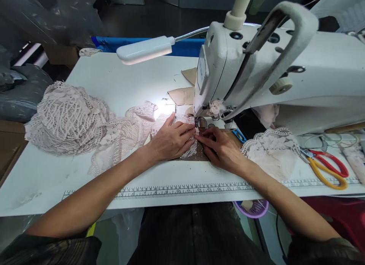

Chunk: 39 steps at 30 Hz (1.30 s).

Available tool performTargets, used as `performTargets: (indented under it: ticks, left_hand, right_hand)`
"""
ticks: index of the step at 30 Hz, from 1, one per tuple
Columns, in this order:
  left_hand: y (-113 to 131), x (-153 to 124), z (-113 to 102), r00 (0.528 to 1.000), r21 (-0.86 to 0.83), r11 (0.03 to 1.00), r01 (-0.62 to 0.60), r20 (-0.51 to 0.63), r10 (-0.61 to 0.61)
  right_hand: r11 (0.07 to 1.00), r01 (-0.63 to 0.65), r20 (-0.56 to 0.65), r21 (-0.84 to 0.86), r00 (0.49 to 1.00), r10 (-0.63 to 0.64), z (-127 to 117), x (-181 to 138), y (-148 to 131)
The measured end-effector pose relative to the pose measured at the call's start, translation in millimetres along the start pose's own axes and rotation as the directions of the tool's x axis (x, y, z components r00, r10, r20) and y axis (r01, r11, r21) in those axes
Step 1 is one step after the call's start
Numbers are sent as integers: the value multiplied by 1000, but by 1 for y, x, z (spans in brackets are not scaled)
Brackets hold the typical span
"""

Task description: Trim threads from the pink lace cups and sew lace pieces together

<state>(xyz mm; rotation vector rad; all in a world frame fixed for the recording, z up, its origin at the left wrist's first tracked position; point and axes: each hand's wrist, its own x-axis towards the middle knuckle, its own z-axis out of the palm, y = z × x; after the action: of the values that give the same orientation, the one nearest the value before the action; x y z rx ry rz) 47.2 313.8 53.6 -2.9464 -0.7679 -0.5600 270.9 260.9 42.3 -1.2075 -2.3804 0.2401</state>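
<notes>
I have the left hand (175,139) palm down on the lace (191,151), thumb apart from the extended fingers, which lie close together. At its three o'clock, the right hand (221,149) has its index fingertip at the lace's edge; its other fingers curl beneath, and from here I cannot tell whether it pinches anything. The lace lies between both hands, at the foot of the machine (216,67), whose head rises at one o'clock from my hands. Brown scraps (182,96) lie near twelve.

Farther out, I see the lamp (145,51) at eleven, lighting the table (94,75), and a large lace heap (70,120) at nine. At three, just beyond the right hand, a blue tool (239,135) rests near a scalloped piece (270,151); farther along lie scissors (327,168) with red and yellow handles. The printed ruler (185,191) runs across six, and a purple basket (253,211) sits below the table's edge near five.
</notes>
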Motion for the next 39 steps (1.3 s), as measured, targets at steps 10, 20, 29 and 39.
performTargets:
  ticks: [10,20,29,39]
  left_hand:
    - [-1,4,0,990,-80,987,141,35,-138]
    - [-1,1,-15,994,-25,995,93,-61,-94]
    - [-11,-1,-13,985,-303,944,-130,-146,89]
    - [-5,2,-8,984,-282,959,28,-161,-76]
  right_hand:
    - [985,-94,66,-146,992,105,-2,11,5]
    - [944,-255,180,211,959,219,-38,12,9]
    - [932,-258,235,256,952,198,-41,19,14]
    - [997,76,147,25,986,-79,-12,7,1]
